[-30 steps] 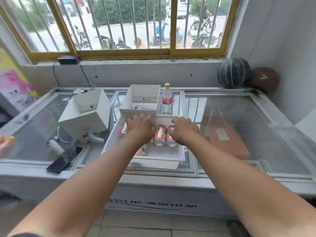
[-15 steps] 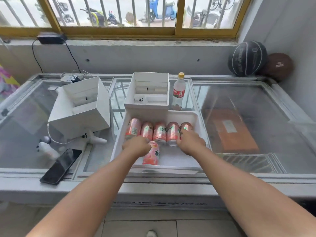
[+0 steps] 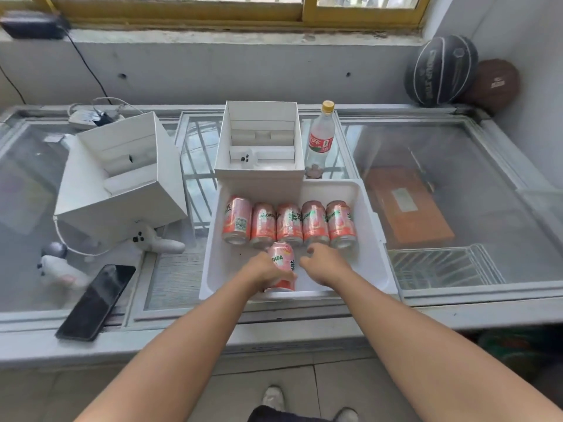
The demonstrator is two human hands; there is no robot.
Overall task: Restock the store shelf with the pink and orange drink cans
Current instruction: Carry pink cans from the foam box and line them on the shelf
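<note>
A white plastic tray [image 3: 370, 239] lies on the glass freezer lid. Several pink and orange drink cans [image 3: 289, 223] lie side by side in a row across the tray's far half. One more pink can [image 3: 282, 260] lies in front of that row, and my left hand [image 3: 262, 272] grips it from the left and near side. My right hand [image 3: 323, 263] hovers just right of this can with fingers loosely curled, holding nothing; whether it touches the can is unclear.
An open white box [image 3: 259, 141] stands behind the tray, with a clear soda bottle [image 3: 320, 141] beside it. A tilted white box [image 3: 118, 178], a white controller [image 3: 149, 239] and a black phone [image 3: 96, 301] lie left. Two basketballs [image 3: 441, 70] sit far right.
Both hands drew back from the row of cans toward me. My left hand now holds the single near can. The camera tilted further down.
</note>
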